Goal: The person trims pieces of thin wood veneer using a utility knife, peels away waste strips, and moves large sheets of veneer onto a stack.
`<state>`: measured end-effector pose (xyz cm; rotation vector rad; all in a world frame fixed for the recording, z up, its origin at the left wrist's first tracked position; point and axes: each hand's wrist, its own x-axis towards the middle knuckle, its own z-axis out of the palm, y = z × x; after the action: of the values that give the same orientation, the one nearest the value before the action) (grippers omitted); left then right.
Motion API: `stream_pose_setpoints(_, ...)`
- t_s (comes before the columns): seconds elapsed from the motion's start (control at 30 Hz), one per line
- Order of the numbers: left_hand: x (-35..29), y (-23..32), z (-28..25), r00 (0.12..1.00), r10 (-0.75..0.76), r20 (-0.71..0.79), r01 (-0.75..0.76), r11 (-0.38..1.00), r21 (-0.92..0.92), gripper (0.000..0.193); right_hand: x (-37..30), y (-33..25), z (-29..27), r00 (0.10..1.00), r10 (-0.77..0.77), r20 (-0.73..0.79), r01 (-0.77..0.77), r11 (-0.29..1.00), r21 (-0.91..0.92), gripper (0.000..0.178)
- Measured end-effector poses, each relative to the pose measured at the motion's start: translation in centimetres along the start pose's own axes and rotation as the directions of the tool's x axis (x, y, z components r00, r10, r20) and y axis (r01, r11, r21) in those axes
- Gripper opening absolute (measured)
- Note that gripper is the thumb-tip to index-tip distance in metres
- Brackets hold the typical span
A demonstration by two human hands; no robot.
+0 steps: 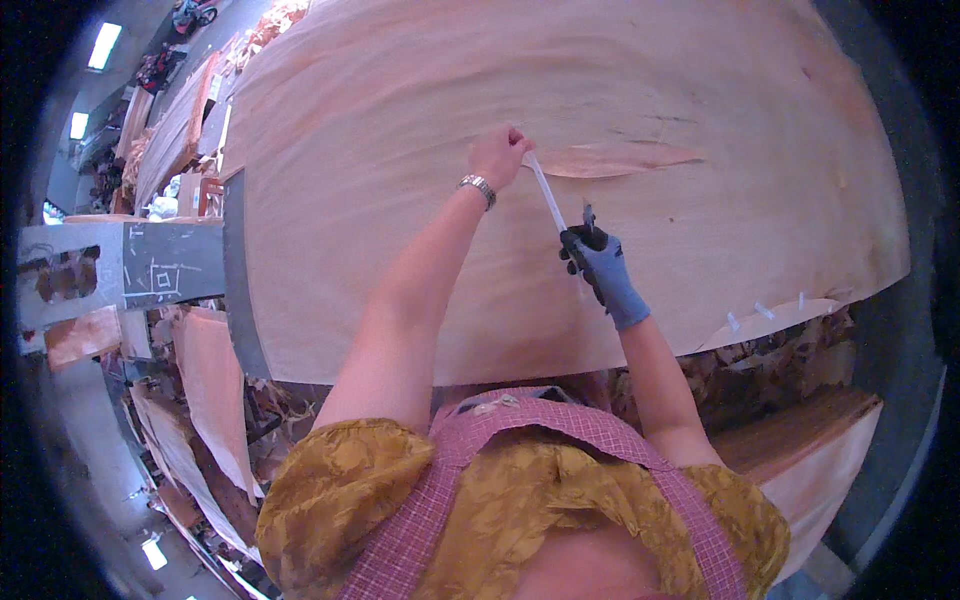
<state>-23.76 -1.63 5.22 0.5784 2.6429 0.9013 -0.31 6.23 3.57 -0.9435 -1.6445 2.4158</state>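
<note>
Between my two hands runs a taut strip of white tape (547, 195). My bare left hand (498, 158), a metal watch (480, 188) on its wrist, pinches the tape's far end. In a blue and black glove, my right hand (602, 268) closes on the near end. A dark, narrow, pointed tool (588, 213) sticks up from that glove; its kind is not clear. Both hands are over a large, thin sheet of wood veneer (400, 110). Just right of my left hand, a long leaf-shaped split or patch (620, 159) shows in the veneer.
Short white tape pieces (765, 311) sit along the sheet's near right edge. Below that edge are veneer scraps (770, 375) and a stack of sheets (810, 440). A grey metal beam (175, 262) meets the table at left, with more veneer stacks (212, 385) beside it.
</note>
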Motion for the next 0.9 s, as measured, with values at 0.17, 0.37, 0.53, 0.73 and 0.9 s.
stream_pose_setpoints(0.17,2.7,0.2,3.0,0.999,-0.008,0.043,0.000,0.983,0.184,0.029,2.1,0.7,-0.9,0.992,0.108,-0.065,-0.108,0.994,0.010,0.017)
stream_pose_setpoints(0.37,0.1,-6.1,5.4,0.891,0.379,-0.252,-0.331,0.920,0.212,0.047,3.3,0.9,-1.9,0.984,0.174,-0.028,-0.174,0.985,0.017,0.017)
stream_pose_setpoints(0.53,-4.8,-3.7,3.8,0.710,0.684,0.167,-0.691,0.631,0.352,0.058,3.4,1.0,-1.9,0.987,0.150,-0.054,-0.147,0.988,0.057,0.016)
stream_pose_setpoints(0.73,-5.2,-3.4,3.3,0.743,0.647,0.173,-0.659,0.662,0.356,0.067,5.4,-2.2,-8.9,0.880,-0.474,-0.017,0.184,0.376,-0.908,0.023)
stream_pose_setpoints(0.9,-3.9,2.9,3.6,0.837,0.494,0.233,-0.546,0.738,0.396,0.064,6.9,-6.1,-16.6,0.913,-0.248,-0.323,0.232,0.969,-0.088,0.014)
